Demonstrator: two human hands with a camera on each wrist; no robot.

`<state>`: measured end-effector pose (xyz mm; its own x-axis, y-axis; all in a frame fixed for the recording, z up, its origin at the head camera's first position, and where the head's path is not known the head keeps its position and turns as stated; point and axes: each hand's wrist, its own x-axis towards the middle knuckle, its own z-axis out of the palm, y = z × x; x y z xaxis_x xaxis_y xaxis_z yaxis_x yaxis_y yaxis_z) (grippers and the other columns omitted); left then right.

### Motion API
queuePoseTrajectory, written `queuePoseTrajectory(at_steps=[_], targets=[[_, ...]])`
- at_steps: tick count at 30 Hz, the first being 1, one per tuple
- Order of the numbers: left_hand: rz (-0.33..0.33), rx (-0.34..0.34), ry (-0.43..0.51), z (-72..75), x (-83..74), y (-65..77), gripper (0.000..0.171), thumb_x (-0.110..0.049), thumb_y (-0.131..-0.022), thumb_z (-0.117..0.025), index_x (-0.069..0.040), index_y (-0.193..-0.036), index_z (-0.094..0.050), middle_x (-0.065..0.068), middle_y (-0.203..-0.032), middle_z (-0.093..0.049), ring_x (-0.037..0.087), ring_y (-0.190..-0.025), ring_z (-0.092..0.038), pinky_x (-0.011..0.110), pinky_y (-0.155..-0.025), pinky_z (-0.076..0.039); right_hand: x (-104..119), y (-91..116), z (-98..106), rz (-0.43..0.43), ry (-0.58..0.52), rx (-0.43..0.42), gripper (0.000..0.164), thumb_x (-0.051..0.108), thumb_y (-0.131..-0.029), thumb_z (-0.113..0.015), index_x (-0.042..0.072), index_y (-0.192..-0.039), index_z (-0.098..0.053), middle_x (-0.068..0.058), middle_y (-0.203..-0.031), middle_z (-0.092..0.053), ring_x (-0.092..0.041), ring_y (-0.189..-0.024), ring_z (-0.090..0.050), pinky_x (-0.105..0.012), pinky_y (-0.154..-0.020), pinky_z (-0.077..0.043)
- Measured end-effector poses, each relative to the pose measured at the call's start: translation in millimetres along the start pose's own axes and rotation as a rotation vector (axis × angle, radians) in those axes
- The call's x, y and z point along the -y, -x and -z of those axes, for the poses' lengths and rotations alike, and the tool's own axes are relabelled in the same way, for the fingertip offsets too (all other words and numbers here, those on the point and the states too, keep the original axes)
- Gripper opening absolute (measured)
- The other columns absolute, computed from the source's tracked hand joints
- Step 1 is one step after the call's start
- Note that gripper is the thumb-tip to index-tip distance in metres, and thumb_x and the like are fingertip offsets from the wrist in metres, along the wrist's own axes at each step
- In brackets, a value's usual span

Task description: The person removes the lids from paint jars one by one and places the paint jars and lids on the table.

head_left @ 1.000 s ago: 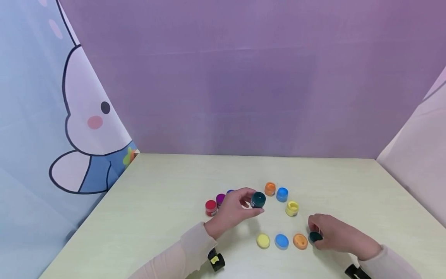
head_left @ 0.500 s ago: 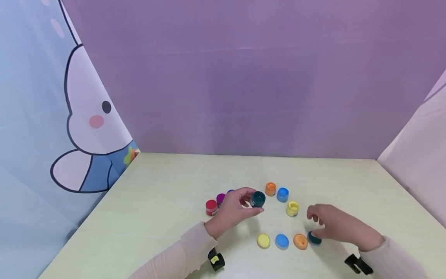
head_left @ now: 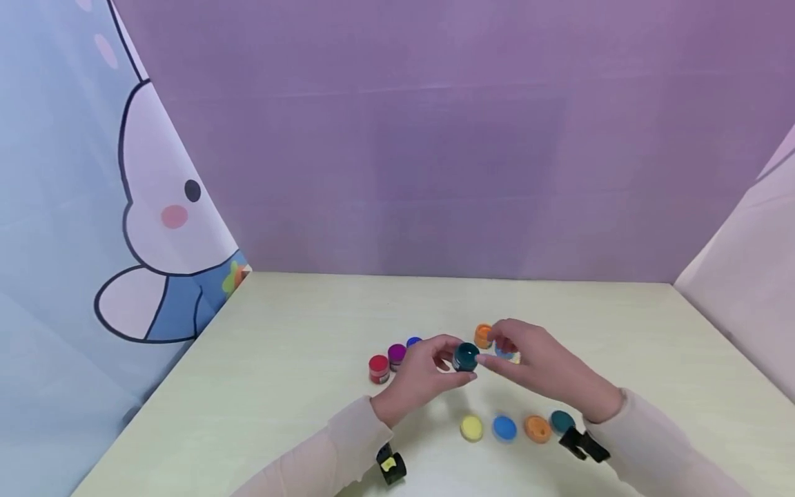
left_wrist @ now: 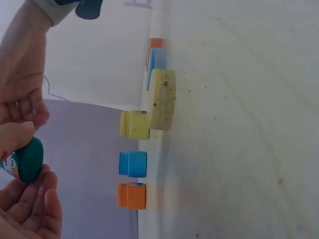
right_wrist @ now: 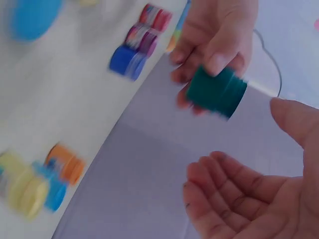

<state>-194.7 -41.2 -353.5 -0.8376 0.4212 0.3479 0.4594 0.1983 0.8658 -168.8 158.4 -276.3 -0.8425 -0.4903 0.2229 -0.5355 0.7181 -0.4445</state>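
My left hand [head_left: 419,381] grips a small dark green paint jar [head_left: 466,357] above the table, thumb on one side and fingers on the other. The jar's lid is off. My right hand [head_left: 549,360] is raised just right of the jar; in the right wrist view its thumb and fingers [right_wrist: 219,184] are spread apart around nothing, with a gap to the jar. On the table below lies the green lid [head_left: 562,422], at the right end of a row with an orange lid [head_left: 537,429], a blue lid [head_left: 504,428] and a yellow lid [head_left: 471,428].
Uncapped orange [head_left: 483,336] and blue jars [head_left: 504,350] stand behind my right hand, which partly covers them; a yellow jar [left_wrist: 134,124] shows in the left wrist view. Left of my left hand are red [head_left: 379,369], purple [head_left: 397,356] and blue-violet jars [head_left: 414,342].
My right hand let go of the green lid at the row's right end, then rose and moved left to beside the jar. My left hand keeps holding the green paint jar in nearly the same place.
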Motion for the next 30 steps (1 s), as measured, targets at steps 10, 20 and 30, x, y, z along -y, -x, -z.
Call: queuePoseTrajectory(at_steps=[10, 20, 30], targets=[[-0.002, -0.008, 0.0, -1.5, 1.4, -2.0, 0.03, -0.021, -0.077, -0.072, -0.018, -0.105, -0.06, -0.011, -0.092, -0.062, 0.005, -0.082, -0.056, 0.03, -0.074, -0.049, 16.6, -19.5, -13.0, 0.013, 0.021, 0.03, 0.028, 0.031, -0.078, -0.069, 0.01, -0.085, -0.052, 0.004, -0.071, -0.048, -0.011, -0.062, -0.044, -0.026, -0.053, -0.042], [0.009, -0.029, 0.002, -0.3, 3.1, -3.5, 0.029, -0.023, -0.077, -0.072, -0.018, -0.103, -0.061, -0.011, -0.09, -0.062, 0.005, -0.081, -0.056, 0.027, -0.073, -0.048, 23.1, -30.1, -14.9, 0.022, 0.025, 0.035, 0.022, 0.015, -0.076, -0.069, 0.008, -0.077, -0.048, 0.005, -0.063, -0.045, -0.009, -0.056, -0.041, -0.025, -0.05, -0.039], [0.039, -0.05, -0.009, 4.8, 2.0, -5.0, 0.03, -0.023, -0.077, -0.073, -0.019, -0.104, -0.061, -0.012, -0.09, -0.061, 0.005, -0.081, -0.055, 0.027, -0.073, -0.048, 26.1, -43.1, -13.5, -0.055, -0.004, 0.086, 0.014, 0.011, -0.071, -0.061, 0.008, -0.071, -0.047, 0.002, -0.058, -0.045, -0.011, -0.05, -0.04, -0.025, -0.047, -0.035]])
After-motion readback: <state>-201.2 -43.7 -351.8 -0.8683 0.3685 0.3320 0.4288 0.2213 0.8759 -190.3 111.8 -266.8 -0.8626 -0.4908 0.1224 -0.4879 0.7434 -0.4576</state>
